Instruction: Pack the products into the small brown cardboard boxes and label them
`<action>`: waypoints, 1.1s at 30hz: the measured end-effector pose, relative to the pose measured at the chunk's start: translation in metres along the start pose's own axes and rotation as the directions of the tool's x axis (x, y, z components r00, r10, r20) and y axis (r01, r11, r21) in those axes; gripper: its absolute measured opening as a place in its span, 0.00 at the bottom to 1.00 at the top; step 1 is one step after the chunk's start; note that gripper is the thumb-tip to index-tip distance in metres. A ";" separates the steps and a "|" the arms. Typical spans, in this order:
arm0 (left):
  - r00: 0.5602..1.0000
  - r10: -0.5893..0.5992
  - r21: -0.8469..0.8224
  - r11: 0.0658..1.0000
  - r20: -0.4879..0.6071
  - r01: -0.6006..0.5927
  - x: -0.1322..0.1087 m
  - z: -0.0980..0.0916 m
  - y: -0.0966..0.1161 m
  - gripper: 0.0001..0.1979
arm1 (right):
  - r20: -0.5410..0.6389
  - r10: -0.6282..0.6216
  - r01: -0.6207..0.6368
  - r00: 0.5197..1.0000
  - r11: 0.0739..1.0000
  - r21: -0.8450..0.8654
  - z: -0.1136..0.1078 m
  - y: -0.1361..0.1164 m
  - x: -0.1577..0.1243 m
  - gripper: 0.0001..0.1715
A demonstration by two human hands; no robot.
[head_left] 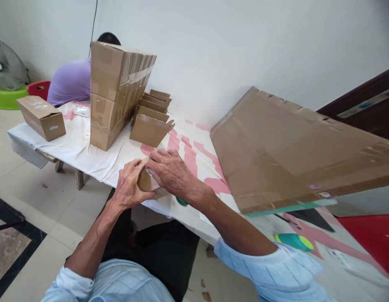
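Brown box [144, 182]: left hand [129, 184] cups it, right hand [171, 170] curls over.

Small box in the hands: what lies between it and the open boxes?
In the head view, pink-and-white cloth shows between the small box and open boxes; the right hand partly covers it.

Shirt [128, 283] light blue, thin darker lines through cloth, soft creases in front. Left sleeve [73, 283] same blue, bunched near elbow, edge folded. Right sleeve [270, 268] loose, wide, broad folded band at hem, darker lines clearest here. Trousers [169, 251] black, dull cloth, loose cut. Forearms [98, 235] bare, lean. Left hand [129, 184], right hand [169, 170] also bare, knuckles prominent.
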State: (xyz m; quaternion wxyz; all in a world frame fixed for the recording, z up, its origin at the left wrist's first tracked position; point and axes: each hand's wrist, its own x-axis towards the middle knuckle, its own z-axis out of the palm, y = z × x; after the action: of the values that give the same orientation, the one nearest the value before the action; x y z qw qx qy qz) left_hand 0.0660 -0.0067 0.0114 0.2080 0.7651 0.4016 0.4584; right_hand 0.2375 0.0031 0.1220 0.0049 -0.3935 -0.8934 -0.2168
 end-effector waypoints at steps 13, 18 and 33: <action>1.000 0.006 -0.008 1.000 0.012 -0.005 0.002 -0.003 0.003 0.55 | 0.031 -0.070 0.065 0.997 0.988 0.143 0.004 0.008 0.008 0.13; 1.000 0.013 -0.013 1.000 -0.002 -0.013 0.001 -0.002 0.000 0.54 | -0.047 -0.022 0.039 0.999 0.920 0.390 0.004 0.017 0.003 0.12; 0.999 0.008 -0.127 0.992 0.032 -0.003 0.009 -0.035 -0.042 0.45 | -0.060 0.604 -0.177 0.794 0.325 0.929 -0.011 0.043 -0.071 0.09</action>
State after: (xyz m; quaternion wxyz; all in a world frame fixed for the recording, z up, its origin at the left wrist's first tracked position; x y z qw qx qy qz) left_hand 0.0200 0.0232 0.0049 0.2616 0.7586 0.3660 0.4713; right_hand 0.3152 -0.0256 0.1352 0.4459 -0.4850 -0.7195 0.2195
